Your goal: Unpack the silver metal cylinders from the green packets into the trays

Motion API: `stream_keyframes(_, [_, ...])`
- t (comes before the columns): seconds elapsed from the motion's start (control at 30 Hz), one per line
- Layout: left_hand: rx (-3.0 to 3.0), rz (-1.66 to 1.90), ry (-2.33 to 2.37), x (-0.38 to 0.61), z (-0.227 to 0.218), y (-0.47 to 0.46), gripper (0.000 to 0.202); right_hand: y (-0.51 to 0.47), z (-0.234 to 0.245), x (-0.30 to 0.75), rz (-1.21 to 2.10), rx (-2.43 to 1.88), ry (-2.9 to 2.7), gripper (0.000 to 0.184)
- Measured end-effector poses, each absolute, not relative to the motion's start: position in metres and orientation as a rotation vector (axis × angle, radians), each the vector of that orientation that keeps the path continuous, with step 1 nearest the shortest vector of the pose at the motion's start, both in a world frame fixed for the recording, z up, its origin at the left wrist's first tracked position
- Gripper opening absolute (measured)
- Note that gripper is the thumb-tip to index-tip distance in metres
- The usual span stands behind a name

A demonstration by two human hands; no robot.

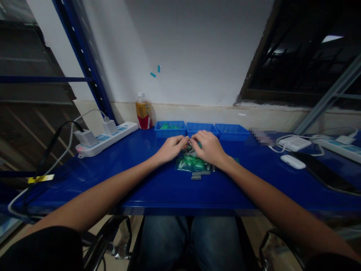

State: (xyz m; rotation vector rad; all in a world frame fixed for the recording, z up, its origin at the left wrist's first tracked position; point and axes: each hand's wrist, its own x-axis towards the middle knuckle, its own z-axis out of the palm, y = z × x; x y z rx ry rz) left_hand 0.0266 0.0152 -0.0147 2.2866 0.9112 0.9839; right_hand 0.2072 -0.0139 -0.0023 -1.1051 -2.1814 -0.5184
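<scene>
My left hand (171,148) is closed in a pinch, its fingertips meeting those of my right hand just above a small pile. My right hand (209,146) is closed too, with fingers curled inward. Whatever sits between the fingertips is small, shiny and too blurred to name. Under the hands lie green pieces (194,162), seemingly on or in a clear green plastic bag. Several short grey metal cylinders (196,177) lie at the pile's front edge, and more are mixed in among the green. My right hand hides part of the pile.
Three blue bins stand behind the hands: the left bin (170,133) holds green pieces, beside the middle bin (194,130) and right bin (232,136). A drink bottle (143,113), power strip (113,137), earbud case (293,162) and dark phone (324,173) share the blue table (158,188).
</scene>
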Motion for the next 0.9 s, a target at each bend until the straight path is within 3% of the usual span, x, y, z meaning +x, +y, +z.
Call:
stream_keyframes(0.13, [2.650, 0.852, 0.945, 0.019, -0.019, 0.025, 0.023, 0.019, 0.007, 0.239, -0.553, -1.303, -1.987, 0.025])
stream_keyframes(0.43, [2.859, 0.638, 0.833, 0.015, -0.024, 0.034, 0.017, 0.061, -0.022, 0.327, -0.453, -1.818, -1.688, 0.024])
stream_keyframes(0.9, [2.774, 0.711, 0.964, 0.012, -0.024, 0.036, 0.019, 0.058, -0.027, 0.340, -0.411, -1.879, -1.419, 0.036])
